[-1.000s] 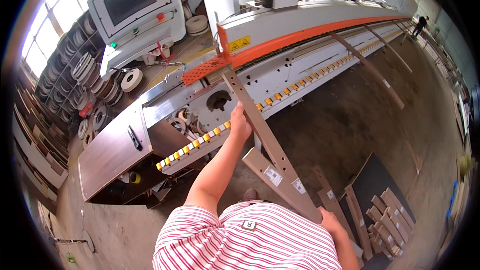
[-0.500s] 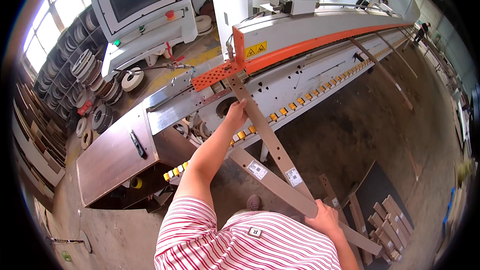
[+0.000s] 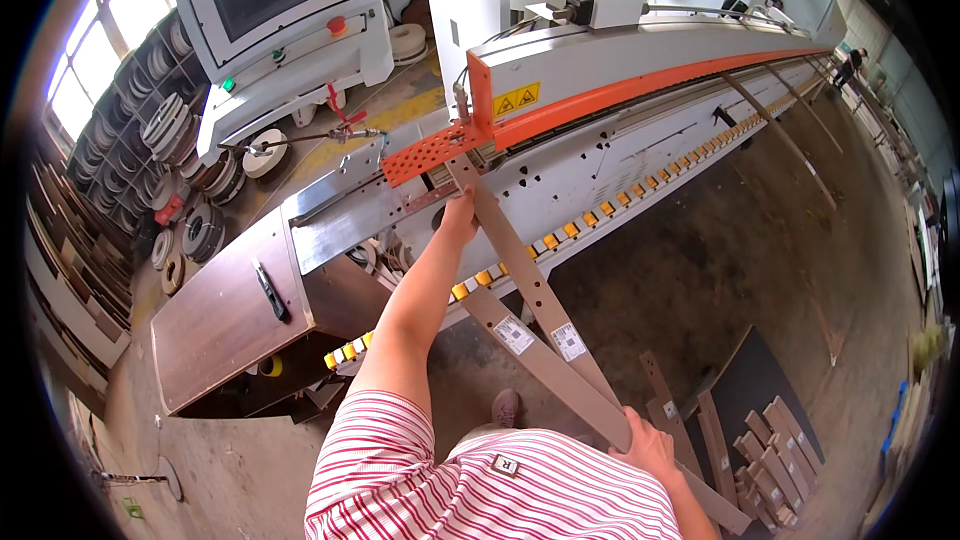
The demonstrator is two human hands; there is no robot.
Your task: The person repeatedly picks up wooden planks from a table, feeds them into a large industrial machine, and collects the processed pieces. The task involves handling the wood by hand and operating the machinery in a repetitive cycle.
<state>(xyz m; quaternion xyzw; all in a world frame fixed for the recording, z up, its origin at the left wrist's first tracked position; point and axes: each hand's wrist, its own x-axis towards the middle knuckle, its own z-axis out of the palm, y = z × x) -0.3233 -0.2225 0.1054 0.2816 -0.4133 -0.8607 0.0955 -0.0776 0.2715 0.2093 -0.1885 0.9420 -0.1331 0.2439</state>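
Observation:
A long brown-grey wooden board with drilled holes and a white label runs from the machine's orange guard back toward me. Near its far end my left hand is closed round its left edge, close beside the perforated orange plate. Lower down, a second labelled board slants across under the first one's near end. My right hand is closed where the two boards meet, with its fingers partly hidden. The first board's far tip goes in beneath the guard, out of sight.
A long edge-banding machine with yellow rollers stretches to the far right. Left of it stand a control panel and a brown cabinet with a utility knife on top. Stacked boards lie at the lower right.
The first board has slid forward and left toward the orange guard, my left hand travelling with it. My right hand stays about where it was, on the boards.

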